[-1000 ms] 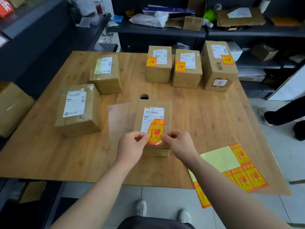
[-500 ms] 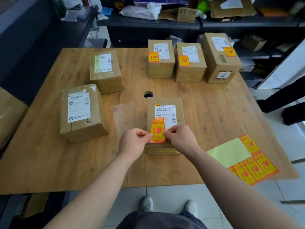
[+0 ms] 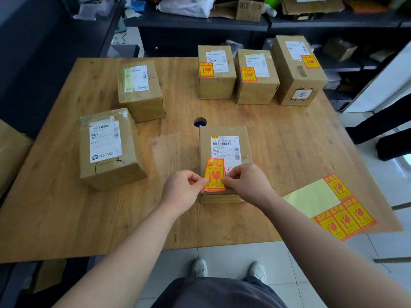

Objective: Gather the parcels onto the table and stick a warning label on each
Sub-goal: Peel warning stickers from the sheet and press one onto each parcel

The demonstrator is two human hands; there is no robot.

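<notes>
Wooden table (image 3: 289,152), matte, with visible grain and a round cable hole (image 3: 200,122) near the middle. Behind it, dark shelving (image 3: 200,21) heaped with cardboard and bags. Below, pale tiled floor (image 3: 222,252).

At left, two brown cardboard boxes, taped and slightly creased: near-left parcel (image 3: 106,150) with a white barcode slip, and beyond it far-left parcel (image 3: 140,90) with a white-and-green slip.

In the middle, just this side of the hole: flat centre parcel (image 3: 224,147), smooth kraft card with a white shipping slip on top. Over its near end, the warning label (image 3: 214,174), a glossy upright rectangle in orange-red with a yellow panel and a broken-glass mark. Pinched at its left edge by the left hand (image 3: 184,190), thumb and forefinger closed on it; pinched at its right edge by the right hand (image 3: 246,185) in the same fingertip grip. Cannot tell how much of it is stuck down.

Along the far edge, right of the hole, a row of three labelled parcels (image 3: 255,78), each with an orange-and-yellow sticker beside its slip.

At the near-right corner, overhanging the edge: label sheet (image 3: 311,196) with pale yellow backing and stickers clustered at its right and lower part.
</notes>
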